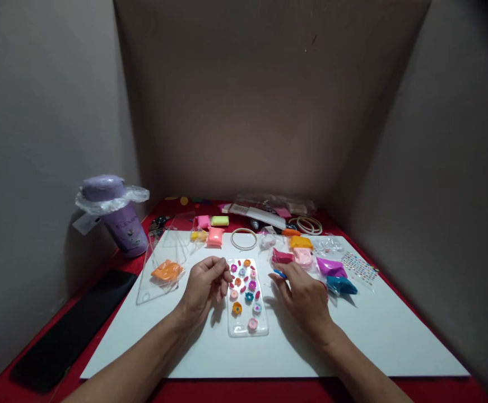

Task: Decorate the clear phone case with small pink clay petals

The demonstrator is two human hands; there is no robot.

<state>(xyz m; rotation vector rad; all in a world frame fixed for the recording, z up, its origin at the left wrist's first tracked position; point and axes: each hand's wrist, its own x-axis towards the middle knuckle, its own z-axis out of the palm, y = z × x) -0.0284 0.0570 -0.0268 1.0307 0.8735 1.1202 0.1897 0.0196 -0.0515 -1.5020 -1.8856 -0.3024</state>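
Note:
A clear phone case (247, 305) lies on a white board (269, 347), covered with several small clay flowers in orange, pink, purple and teal. My left hand (204, 288) rests at the case's left edge, fingers curled together in a pinch near its top left corner; what they pinch is too small to see. My right hand (305, 296) sits at the case's right side, fingers closed around a small blue tool (280, 273) whose tip points toward the case.
Clay packets lie around: orange (167, 271) on a clear sheet at left, magenta (330, 267), teal (341, 286), pink (302, 256) at right. A sticker sheet (359, 267), tape ring (244, 239), purple wrapped container (115, 215) and black slab (73, 330) surround the board.

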